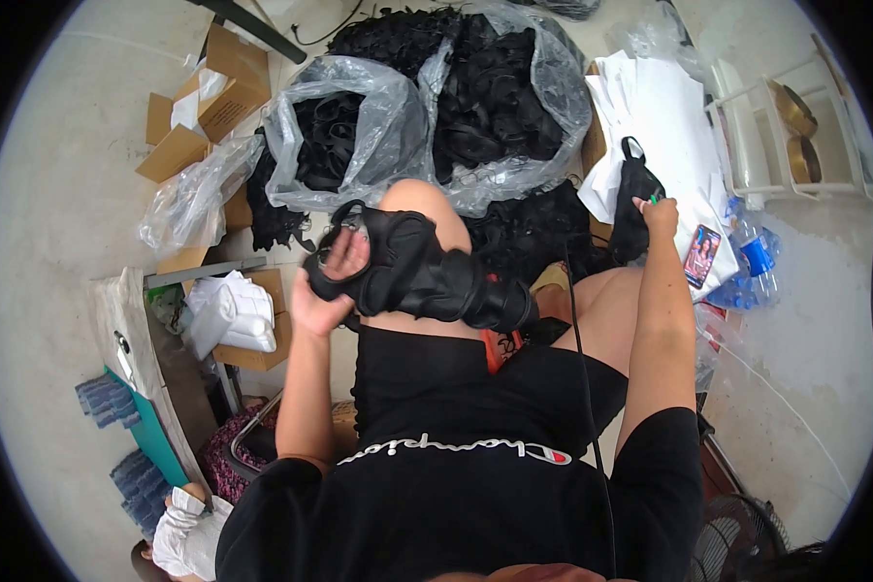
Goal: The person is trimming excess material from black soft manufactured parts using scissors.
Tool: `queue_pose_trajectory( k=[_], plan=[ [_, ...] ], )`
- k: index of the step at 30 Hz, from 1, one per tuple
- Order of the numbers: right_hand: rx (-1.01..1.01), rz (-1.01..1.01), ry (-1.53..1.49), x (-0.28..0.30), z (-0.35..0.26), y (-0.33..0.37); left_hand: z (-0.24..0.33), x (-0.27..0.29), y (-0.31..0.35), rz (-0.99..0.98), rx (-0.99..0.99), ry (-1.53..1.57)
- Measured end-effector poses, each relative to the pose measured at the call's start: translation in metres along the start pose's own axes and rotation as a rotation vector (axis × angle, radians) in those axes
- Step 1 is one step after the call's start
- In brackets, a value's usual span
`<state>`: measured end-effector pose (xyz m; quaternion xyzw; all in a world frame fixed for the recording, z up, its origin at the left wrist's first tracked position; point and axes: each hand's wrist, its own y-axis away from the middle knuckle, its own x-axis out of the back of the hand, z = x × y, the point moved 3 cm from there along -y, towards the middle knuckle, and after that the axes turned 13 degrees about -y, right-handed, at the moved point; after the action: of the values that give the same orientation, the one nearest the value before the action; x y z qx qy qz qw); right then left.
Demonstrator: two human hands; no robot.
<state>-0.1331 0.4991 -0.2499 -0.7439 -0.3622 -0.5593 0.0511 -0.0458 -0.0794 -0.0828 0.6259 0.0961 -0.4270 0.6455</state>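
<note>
left hand (318, 305): fingers spread inside end loop of black bundle (412, 272), lying to their right; loose support could let it slide. right hand (661, 217): fingers pinch black strapped piece (632, 215); tugging could knock phone (703, 257) near them.

**Arm and Hand Position**

Left forearm (304, 393): directed forward, elbow bent close to the torso. Left hand (330, 276): palm turned up toward the head, fingers (349, 254) extended and slightly blurred, base of the palm partly covered. Right forearm (662, 325): reaching farther forward, out to the person's right. Right hand (657, 213): back uppermost, finger closure too small to tell. The hands are well apart.
</note>
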Motion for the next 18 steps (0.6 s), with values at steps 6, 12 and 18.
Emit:
queue_pose_trajectory(
  k=[6, 12, 18],
  plan=[
    [0.031, -0.127, 0.102, -0.035, 0.028, -0.040, -0.007, 0.052, -0.005, -0.199, 0.099, 0.075],
    [-0.144, -0.228, -0.109, -0.046, 0.055, -0.068, -0.007, 0.020, -0.005, -0.395, 0.033, 0.188],
    [0.686, -0.439, -0.399, -0.001, -0.149, 0.128, -0.009, 0.045, -0.005, -0.184, -0.091, -0.056]
  ],
)
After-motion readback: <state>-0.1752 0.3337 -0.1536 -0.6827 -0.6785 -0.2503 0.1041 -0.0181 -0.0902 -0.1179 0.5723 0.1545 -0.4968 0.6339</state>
